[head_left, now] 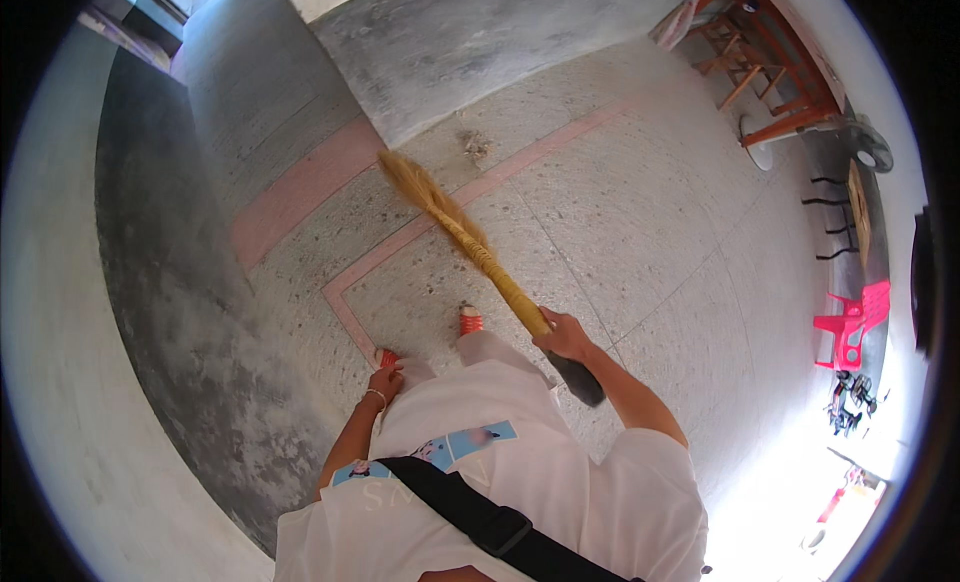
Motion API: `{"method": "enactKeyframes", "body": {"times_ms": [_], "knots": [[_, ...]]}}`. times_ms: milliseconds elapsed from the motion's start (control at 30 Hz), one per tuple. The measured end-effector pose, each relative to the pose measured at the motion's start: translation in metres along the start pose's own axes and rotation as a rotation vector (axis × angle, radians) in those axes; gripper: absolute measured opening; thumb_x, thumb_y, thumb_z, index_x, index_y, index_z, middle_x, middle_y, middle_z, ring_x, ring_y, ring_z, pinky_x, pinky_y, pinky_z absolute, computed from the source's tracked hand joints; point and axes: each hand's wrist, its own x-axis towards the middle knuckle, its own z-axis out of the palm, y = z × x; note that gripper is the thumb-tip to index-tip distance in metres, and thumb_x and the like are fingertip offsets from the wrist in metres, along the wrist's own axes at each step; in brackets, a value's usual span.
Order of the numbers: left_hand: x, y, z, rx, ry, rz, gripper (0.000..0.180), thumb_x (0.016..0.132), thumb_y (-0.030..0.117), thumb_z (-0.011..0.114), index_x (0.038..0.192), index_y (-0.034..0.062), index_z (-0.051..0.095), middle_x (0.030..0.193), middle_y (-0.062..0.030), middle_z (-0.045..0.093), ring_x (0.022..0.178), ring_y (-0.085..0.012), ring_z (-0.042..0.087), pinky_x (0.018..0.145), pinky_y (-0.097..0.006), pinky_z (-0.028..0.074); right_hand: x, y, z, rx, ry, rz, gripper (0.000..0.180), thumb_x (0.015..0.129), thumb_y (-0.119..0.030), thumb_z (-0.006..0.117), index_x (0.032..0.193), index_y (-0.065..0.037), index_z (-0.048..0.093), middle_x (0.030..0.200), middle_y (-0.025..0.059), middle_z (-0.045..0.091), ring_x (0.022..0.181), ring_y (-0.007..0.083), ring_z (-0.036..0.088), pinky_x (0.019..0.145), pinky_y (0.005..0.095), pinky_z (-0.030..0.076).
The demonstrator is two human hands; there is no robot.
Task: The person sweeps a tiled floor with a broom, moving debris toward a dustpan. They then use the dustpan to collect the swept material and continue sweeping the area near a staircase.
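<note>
A straw broom [483, 257] reaches forward and to the left across the floor, its bristle end near the corner of a wall. My right hand [563, 335] is wrapped round the yellow-bound handle, just above its dark grey butt end. Beyond the bristles and to their right lies a small heap of brownish sweepings [476, 144], apart from the broom. My left hand [386, 379] hangs beside my left thigh, fingers loose, with nothing visible in it.
A dark grey wall base [175, 272] runs along the left, and a wall corner [390, 132] juts in ahead. Wooden furniture [790, 72], a fan [868, 147] and a pink plastic chair [853, 327] stand at the right. Pink bands [300, 187] cross the speckled floor.
</note>
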Motion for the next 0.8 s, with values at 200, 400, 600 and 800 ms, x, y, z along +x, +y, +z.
{"method": "enactKeyframes", "body": {"times_ms": [200,400,600,800], "knots": [[0.015,0.025,-0.009,0.206,-0.03,0.106,0.025,0.078,0.013,0.054,0.103,0.0092,0.059,0.088,-0.0116,0.063,0.082,-0.0232,0.06,0.074,-0.03,0.047,-0.072,0.064,0.006,-0.002,0.317,0.18,0.072,0.066,-0.024,0.064,0.128,0.001,0.035,0.083,0.0186,0.061,0.076,0.0244,0.061,0.068,0.0313,0.047],[0.021,0.015,-0.01,0.023,0.0,0.12,0.023,0.079,0.012,0.054,0.101,0.009,0.059,0.092,-0.0104,0.062,0.083,-0.0217,0.06,0.075,-0.03,0.047,-0.049,0.064,-0.006,0.072,0.554,0.354,0.053,0.067,-0.024,0.065,0.106,0.006,0.049,0.077,0.0176,0.059,0.07,0.0268,0.06,0.061,0.0345,0.047],[-0.003,0.029,-0.019,0.11,-0.017,0.016,0.024,0.077,0.011,0.057,0.101,0.0081,0.059,0.09,-0.0108,0.063,0.082,-0.0207,0.06,0.075,-0.03,0.047,0.056,0.065,-0.007,0.835,0.377,0.614,0.033,0.06,-0.015,0.071,0.086,0.0,0.056,0.074,0.009,0.057,0.059,0.0175,0.054,0.051,0.0335,0.044],[-0.01,0.007,-0.022,0.106,0.031,-0.017,0.024,0.077,0.012,0.056,0.101,0.0081,0.059,0.085,-0.0112,0.063,0.079,-0.021,0.061,0.073,-0.03,0.048,0.101,-0.014,0.029,0.968,0.184,0.481,0.022,0.063,-0.012,0.069,0.079,-0.002,0.056,0.065,0.0061,0.054,0.056,0.0168,0.052,0.048,0.0308,0.043]]}}
